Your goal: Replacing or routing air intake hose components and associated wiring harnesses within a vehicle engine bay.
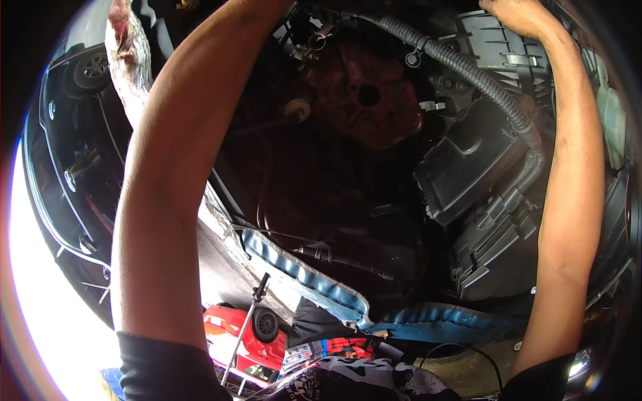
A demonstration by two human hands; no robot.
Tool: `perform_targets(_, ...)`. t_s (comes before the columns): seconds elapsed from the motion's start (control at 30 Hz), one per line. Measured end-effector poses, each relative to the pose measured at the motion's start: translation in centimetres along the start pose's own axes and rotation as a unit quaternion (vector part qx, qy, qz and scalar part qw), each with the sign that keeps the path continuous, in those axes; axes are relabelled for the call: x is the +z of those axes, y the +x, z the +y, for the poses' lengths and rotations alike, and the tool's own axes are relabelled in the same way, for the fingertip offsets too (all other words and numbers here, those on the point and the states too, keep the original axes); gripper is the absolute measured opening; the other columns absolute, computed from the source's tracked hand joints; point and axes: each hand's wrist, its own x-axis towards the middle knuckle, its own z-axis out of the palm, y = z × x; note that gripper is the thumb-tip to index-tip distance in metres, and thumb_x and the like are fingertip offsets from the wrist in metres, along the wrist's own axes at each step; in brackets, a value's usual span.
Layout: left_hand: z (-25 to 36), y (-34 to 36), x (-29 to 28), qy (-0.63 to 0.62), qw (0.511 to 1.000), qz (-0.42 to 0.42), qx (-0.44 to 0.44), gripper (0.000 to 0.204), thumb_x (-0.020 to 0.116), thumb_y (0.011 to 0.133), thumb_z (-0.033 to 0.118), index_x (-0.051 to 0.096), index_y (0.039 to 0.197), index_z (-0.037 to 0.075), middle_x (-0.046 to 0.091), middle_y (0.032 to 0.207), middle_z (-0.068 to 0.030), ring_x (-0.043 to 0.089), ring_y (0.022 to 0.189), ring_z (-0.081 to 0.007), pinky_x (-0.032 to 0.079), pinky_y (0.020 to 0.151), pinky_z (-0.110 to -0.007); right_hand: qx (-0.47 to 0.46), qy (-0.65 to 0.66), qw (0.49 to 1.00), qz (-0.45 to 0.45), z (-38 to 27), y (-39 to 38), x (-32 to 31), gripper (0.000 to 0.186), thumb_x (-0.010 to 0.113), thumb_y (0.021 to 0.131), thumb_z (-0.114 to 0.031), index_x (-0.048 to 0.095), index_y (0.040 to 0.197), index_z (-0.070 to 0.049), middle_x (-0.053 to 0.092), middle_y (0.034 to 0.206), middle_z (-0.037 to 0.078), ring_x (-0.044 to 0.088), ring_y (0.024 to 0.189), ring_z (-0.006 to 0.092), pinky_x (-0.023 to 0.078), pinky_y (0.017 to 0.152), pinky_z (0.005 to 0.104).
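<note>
Both my arms reach up over an open car engine bay. My left forearm (174,147) crosses the left side and runs out at the top edge, so my left hand is out of sight. My right hand (518,15) is at the upper right, by a grey ribbed plastic housing (495,41); its fingers are mostly cut off by the top edge. A grey corrugated conduit (461,63) curves down between my arms. A dull red metal part (368,97) with a round dark hole sits deep in the bay.
A black plastic box (471,157) stands at the right. Along the near edge runs a blue metal body edge (301,267), with a thin cable (334,256) behind it. A red car (247,334) and a metal rod (251,311) lie below; a dark car (73,167) stands left.
</note>
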Motion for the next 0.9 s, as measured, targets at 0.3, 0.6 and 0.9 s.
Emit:
perform_targets(0.3,1.0,1.1,2.5,0.034,0.993,0.079,0.083,0.067,0.077,0.065,0.034,0.056,0.121,0.002,0.067,0.103,-0.0182,0.064,0.097,-0.0313,0.051,0.077,-0.042,0.017,0.029,0.998,-0.044,0.5,0.3,-0.9,0.032,0.049,0.085,-0.023,0.068,0.102,-0.003,0.065,0.106,0.020,0.062,0.100,0.0347,0.048,0.086,0.0429)
perform_targets(0.6,0.0,6.8,6.4,0.276,0.959,0.054,0.021,0.082,0.069,0.073,0.040,0.039,0.136,-0.001,0.067,0.101,-0.0179,0.065,0.097,-0.0294,0.053,0.079,-0.041,-0.054,0.001,0.999,-0.007,4.2,3.2,2.9,0.029,0.046,0.093,-0.023,0.063,0.107,-0.003,0.061,0.113,0.012,0.057,0.108,0.0315,0.045,0.093,0.0428)
perform_targets(0.9,1.6,7.6,5.3,0.285,0.958,-0.025,0.003,0.041,0.071,0.075,0.040,0.070,0.103,0.010,0.070,0.096,-0.0090,0.067,0.091,-0.0251,0.053,0.076,-0.040,0.008,0.014,0.997,-0.076,1.6,2.0,0.1,0.031,0.048,0.086,-0.020,0.068,0.100,-0.001,0.065,0.106,0.021,0.063,0.098,0.0344,0.049,0.085,0.0431)
